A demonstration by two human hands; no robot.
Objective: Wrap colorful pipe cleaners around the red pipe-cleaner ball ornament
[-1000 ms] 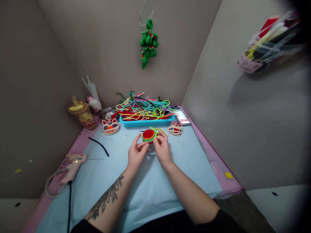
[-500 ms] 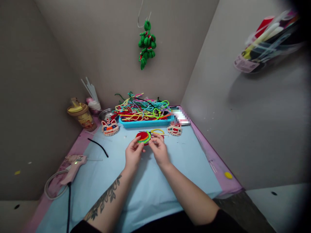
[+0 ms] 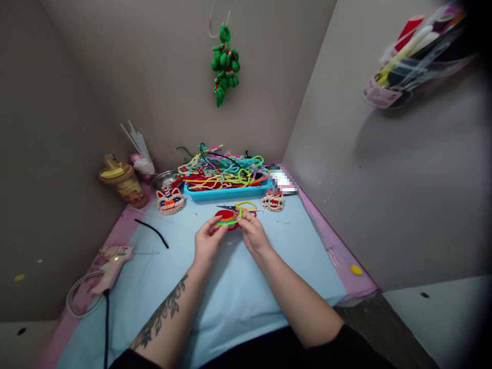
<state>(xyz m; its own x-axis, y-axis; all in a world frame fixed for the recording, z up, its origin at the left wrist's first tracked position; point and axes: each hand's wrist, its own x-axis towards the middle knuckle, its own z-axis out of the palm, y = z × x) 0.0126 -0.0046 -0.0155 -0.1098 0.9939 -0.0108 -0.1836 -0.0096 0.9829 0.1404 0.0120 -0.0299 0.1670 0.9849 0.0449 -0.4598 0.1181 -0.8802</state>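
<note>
Both arms come up from the bottom of the frame and meet near the middle. The left arm (image 3: 183, 289) is bare, with a dark leafy tattoo (image 3: 161, 316) along it. The right arm (image 3: 295, 297) is bare too. The left hand (image 3: 206, 242) has its thumb and fingers pinched together, tips pointing up and to the right. The right hand (image 3: 251, 236) sits just beside it, back facing up, fingertips pinched too. The two hands nearly touch.

Dim, soft light falls from overhead, and the left hand (image 3: 207, 242) and right hand (image 3: 251, 234) lay only a faint shadow on the blue mat (image 3: 303, 246). The centre is sharp, down to the pipe-cleaner coil (image 3: 229, 219). The walls bow outward, the wall holder (image 3: 415, 51) smears, and the right edge goes black.
</note>
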